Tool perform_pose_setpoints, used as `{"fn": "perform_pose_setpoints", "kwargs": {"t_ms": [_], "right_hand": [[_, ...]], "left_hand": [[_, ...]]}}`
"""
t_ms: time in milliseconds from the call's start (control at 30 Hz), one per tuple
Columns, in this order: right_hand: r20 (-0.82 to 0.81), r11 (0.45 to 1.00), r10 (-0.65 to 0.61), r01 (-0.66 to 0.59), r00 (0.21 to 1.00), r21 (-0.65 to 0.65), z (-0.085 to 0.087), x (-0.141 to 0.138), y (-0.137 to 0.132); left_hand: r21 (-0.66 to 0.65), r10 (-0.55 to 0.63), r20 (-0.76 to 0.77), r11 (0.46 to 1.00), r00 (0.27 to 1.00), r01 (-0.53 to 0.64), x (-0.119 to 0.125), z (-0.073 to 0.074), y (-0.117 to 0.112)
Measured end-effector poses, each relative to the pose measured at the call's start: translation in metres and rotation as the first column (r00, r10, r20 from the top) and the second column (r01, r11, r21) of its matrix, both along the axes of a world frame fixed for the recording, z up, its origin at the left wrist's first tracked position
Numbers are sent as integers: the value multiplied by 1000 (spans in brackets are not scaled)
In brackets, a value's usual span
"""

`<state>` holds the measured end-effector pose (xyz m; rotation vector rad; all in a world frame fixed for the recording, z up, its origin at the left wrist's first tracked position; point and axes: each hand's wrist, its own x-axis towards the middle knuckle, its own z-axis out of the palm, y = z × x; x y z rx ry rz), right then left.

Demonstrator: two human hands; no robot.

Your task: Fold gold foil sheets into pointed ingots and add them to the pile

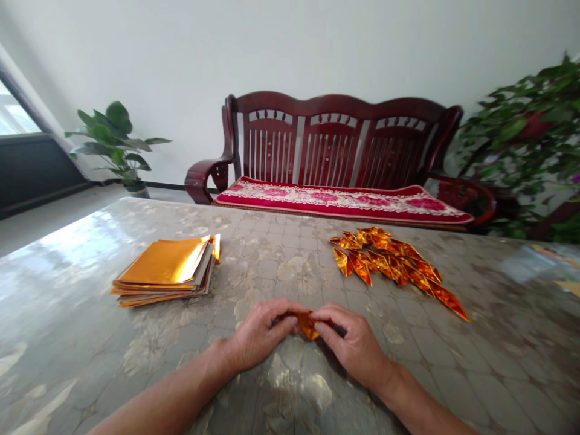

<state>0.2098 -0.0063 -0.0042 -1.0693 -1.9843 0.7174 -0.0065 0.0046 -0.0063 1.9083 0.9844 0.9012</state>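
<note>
Gold foil, one small folded piece (308, 326), sits pinched between the fingertips of the left hand (258, 335) and right hand (353, 345) over a glossy floral-patterned tabletop (290, 266); one stack of square orange-gold foil sheets (165, 272) lies left, one heap of perhaps twenty folded gold foil pieces (385, 260) right.

Home living room: dark carved wooden settee (333, 145) with red floral cushion (339, 202), potted plant (111, 139) beside, wall-side window (18, 115).

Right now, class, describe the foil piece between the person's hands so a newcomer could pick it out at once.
Below the dark red bench lies a patterned table. At its near edge, the left hand and right hand pinch a small gold foil piece, held apart from the loose folded pile.
</note>
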Motion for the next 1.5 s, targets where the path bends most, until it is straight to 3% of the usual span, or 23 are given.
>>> {"fn": "perform_pose_setpoints", "kwargs": {"t_ms": [167, 367, 533, 733, 1067, 1233, 1500], "right_hand": [[-24, 997, 25, -26, 999, -69, 5, 2, 0], [-155, 950, 138, -175, 978, -260, 9, 12, 2], [-80, 972, 66, -83, 995, -220, 1, 11, 5], [-69, 961, 74, -90, 995, -262, -2, 8, 6], [-152, 916, 228, -265, 962, -302, 2, 17, 6], [-115, 922, 160, -190, 980, -338, 0, 14, 6], [-174, 874, 102, -172, 979, -454, -6, 10, 6]], "left_hand": [[-90, 49, 21, 995, 999, -46, 0, -4, 1], [-69, 120, -10, 990, 993, -120, -1, -2, 0], [-45, 67, -48, 997, 997, -69, -2, -2, -1], [-27, 15, -80, 999, 997, -18, -2, -2, 0], [-152, 46, 41, 988, 998, -39, -2, -7, 0], [-202, 30, 77, 979, 997, -14, -2, -8, 1], [-181, -11, 28, 983, 1000, 16, -1, -4, 1]]}}
